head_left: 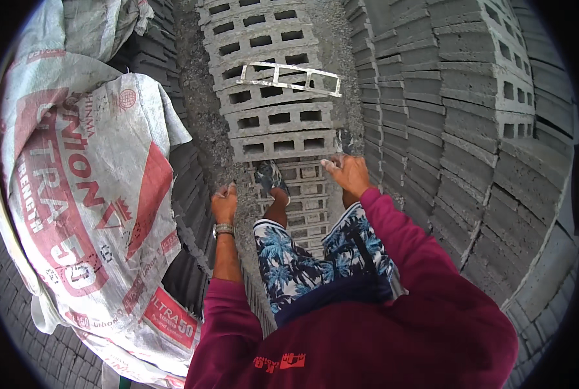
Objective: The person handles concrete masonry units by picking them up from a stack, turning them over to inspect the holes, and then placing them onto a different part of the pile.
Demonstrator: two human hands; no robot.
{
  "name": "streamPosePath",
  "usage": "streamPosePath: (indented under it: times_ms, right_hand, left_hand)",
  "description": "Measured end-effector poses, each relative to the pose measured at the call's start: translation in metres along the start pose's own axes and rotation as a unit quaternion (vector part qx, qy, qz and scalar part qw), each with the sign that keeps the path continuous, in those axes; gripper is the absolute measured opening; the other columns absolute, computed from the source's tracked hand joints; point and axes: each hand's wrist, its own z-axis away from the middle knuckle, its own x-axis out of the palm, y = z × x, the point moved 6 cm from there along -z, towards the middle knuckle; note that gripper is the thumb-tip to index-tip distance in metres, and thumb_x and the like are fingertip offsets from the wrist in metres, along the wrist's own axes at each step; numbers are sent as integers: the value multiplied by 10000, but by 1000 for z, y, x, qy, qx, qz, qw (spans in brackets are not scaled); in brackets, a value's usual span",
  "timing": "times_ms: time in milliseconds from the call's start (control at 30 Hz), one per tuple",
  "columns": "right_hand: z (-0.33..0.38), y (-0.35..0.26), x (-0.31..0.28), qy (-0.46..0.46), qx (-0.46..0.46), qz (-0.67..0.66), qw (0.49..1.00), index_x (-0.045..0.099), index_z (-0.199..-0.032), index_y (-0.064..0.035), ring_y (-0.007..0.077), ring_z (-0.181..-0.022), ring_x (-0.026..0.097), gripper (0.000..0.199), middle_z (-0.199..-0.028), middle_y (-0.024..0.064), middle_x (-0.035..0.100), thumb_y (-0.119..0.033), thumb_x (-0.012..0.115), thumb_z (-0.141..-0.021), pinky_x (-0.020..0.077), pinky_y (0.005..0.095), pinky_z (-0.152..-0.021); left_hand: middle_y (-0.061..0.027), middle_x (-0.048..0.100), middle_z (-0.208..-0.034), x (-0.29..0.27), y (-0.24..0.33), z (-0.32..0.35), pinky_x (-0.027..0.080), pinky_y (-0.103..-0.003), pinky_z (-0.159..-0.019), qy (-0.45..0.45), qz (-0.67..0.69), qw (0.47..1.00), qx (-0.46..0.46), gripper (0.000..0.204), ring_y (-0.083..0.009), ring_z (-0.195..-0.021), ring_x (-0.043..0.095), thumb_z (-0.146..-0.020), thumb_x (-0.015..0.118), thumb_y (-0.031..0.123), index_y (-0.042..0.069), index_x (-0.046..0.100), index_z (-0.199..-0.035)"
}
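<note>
I stand in a narrow gap between stacks of grey concrete blocks. My left hand [224, 202], with a metal band at the wrist, hangs with its fingers curled and holds nothing. My right hand [346, 174] is raised a little higher with its fingers spread, just below and right of the nearest hollow block [283, 144], and it looks empty. My foot in a dark shoe [270, 177] rests on the blocks between my hands. A whitish metal frame [289, 76] lies flat on the row of hollow blocks [263, 39] ahead.
A tall stack of solid blocks [471, 129] walls the right side. At the left, white and red woven sacks [88, 194] drape over another dark stack [189, 194]. Gritty sand [195, 97] runs beside the hollow blocks.
</note>
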Motion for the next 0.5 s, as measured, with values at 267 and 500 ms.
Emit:
streamPosePath:
  times_ms: [267, 500]
  right_hand:
    - [-122, 15, 206, 20, 52, 141, 988, 705, -891, 77, 372, -972, 648, 803, -927, 251, 694, -701, 506, -870, 278, 550, -1068]
    - [-137, 49, 238, 72, 160, 41, 984, 696, -794, 72, 381, -822, 660, 647, -830, 238, 698, -575, 703, -772, 268, 532, -1091]
  left_hand:
    - [-296, 636, -1204, 68, -1, -142, 488, -393, -948, -11, -110, 994, 14, 892, -361, -1147, 628, -720, 790, 502, -103, 522, -1318]
    - [-236, 709, -937, 99, 9, -182, 521, -401, -787, 11, -51, 998, -26, 560, -305, -853, 688, -665, 818, 372, -114, 653, -892]
